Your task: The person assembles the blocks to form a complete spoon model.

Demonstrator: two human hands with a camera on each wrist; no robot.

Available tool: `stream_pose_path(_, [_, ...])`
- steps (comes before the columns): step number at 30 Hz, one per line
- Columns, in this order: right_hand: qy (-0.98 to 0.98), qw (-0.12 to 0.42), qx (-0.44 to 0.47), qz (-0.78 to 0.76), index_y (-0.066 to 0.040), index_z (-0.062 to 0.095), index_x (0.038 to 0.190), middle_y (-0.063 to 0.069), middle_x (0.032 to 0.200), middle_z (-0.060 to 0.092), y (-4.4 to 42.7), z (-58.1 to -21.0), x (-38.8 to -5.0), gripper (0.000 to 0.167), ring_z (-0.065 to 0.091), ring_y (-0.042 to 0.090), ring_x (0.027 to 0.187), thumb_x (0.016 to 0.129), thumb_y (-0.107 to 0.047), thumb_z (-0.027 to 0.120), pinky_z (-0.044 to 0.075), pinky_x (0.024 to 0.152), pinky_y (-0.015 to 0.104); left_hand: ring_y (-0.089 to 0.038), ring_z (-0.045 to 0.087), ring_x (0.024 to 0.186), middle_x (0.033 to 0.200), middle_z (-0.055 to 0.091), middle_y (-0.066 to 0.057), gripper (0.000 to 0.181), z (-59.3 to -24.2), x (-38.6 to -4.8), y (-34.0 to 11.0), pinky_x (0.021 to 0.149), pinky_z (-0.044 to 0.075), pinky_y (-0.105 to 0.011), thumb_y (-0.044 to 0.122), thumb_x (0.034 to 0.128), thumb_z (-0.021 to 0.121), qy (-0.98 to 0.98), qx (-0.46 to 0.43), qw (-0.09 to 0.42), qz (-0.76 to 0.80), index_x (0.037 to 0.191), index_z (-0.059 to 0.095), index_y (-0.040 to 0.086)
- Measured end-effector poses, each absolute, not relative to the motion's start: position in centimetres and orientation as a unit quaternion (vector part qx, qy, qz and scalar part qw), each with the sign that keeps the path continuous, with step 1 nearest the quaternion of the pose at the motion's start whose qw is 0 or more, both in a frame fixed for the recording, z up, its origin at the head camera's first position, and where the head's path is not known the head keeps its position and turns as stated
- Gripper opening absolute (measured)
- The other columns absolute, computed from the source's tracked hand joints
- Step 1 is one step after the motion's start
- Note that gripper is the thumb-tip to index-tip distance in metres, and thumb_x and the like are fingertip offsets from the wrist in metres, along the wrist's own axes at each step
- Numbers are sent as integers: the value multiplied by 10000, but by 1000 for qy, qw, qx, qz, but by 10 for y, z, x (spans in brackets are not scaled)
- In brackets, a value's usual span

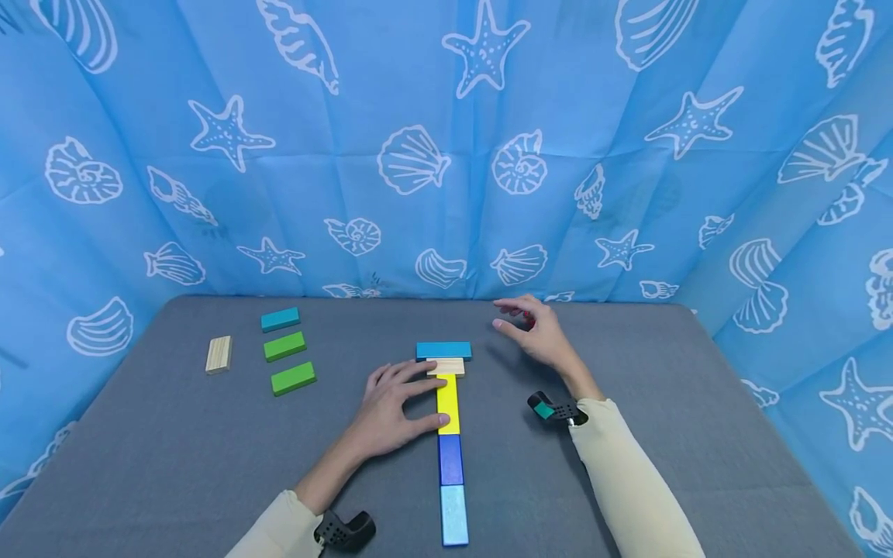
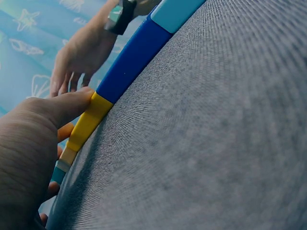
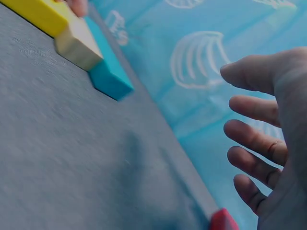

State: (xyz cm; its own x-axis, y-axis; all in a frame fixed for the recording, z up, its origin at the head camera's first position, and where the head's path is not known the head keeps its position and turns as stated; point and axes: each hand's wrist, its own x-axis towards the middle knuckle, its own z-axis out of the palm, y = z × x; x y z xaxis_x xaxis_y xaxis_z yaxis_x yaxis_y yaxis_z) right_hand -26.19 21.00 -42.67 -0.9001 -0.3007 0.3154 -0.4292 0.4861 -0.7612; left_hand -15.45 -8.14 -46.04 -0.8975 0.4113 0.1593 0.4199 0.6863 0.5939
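A light blue block (image 1: 454, 515), a dark blue block (image 1: 450, 459) and a yellow block (image 1: 449, 407) lie end to end in a line. Crosswise at its far end lie a plain wooden block (image 1: 455, 368) and a teal block (image 1: 443, 350). My left hand (image 1: 387, 411) rests along the line's left side, thumb on the yellow block (image 2: 88, 122), fingers spread over the yellow and wooden blocks. Held apart from the line, my right hand (image 1: 544, 337) has loosely bent, spread fingers and nothing between them. Beyond it a red block (image 3: 223, 220) shows partly, near the table's back edge.
At the table's left side lie a teal block (image 1: 281, 319), two green blocks (image 1: 284, 346) (image 1: 294, 378) and a wooden block (image 1: 218, 354). A blue curtain (image 1: 293, 209) with white shells and starfish hangs behind the grey tabletop (image 1: 174, 465).
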Motion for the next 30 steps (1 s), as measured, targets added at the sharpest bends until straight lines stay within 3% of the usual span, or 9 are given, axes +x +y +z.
stream_pose_path(10, [-877,83,153,448,-12,635,1342,197,1322,570,251,-433,-270,484,494,400,1231,923,-225,754,384,1040,598,-288,338,1464,1553,460,60,571,-462,-155,-83,1154,136,-633,584,875,718,-912,-236,15,-335,1361,669,287])
stream_pose_path(17, [-899,76,129,411,-33,590,1395,207,1451,512,267,-443,-271,572,346,410,1407,915,-294,761,231,1135,643,-285,327,1471,1557,453,63,577,-463,-155,-84,1156,128,-634,593,878,710,-910,-237,10,-339,1366,664,287])
stream_pose_path(24, [-924,56,112,362,-57,524,1460,233,1523,423,271,-449,-269,675,311,446,1422,910,-384,737,230,1131,661,-276,320,1474,1562,445,69,581,-462,-155,-84,1160,122,-632,598,881,704,-910,-237,6,-340,1370,661,286])
stream_pose_path(30, [-938,30,117,325,-55,468,1503,257,1536,391,271,-450,-269,741,278,464,1433,911,-422,720,139,1146,670,-283,318,1475,1562,448,58,577,-463,-155,-83,1157,125,-634,588,884,705,-911,-237,7,-338,1371,661,281])
